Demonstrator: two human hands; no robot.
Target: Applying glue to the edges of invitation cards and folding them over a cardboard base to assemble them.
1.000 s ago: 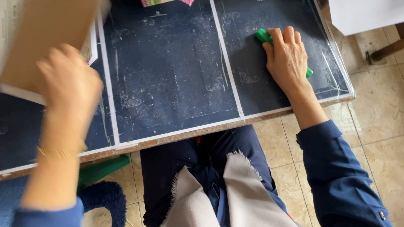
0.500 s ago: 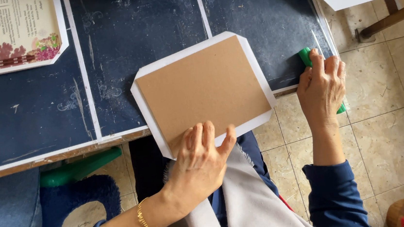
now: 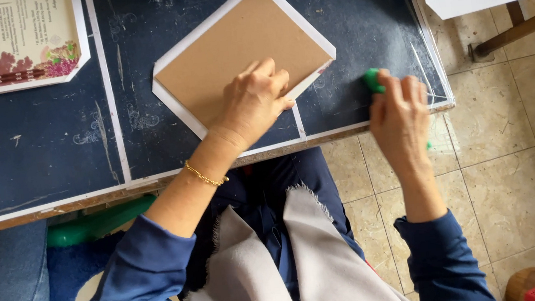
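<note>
Your left hand (image 3: 253, 100) rests on a matt brown cardboard sheet (image 3: 239, 49) with a smooth white paper edge. Under the sheet, the dark blue table top (image 3: 42, 157) looks shiny like glass, with scratches and dusty marks. Right of the sheet, your right hand (image 3: 400, 116) grips a smooth green plastic thing (image 3: 373, 80). Left of the sheet lies a printed paper card (image 3: 13, 40). Below the sheet, your scarf (image 3: 278, 272) is soft grey cloth with frayed edges.

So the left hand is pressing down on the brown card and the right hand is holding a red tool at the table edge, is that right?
Not quite. The head view shows the tool in the right hand is green, not red. The left hand does press on the brown card at the table edge.
</note>
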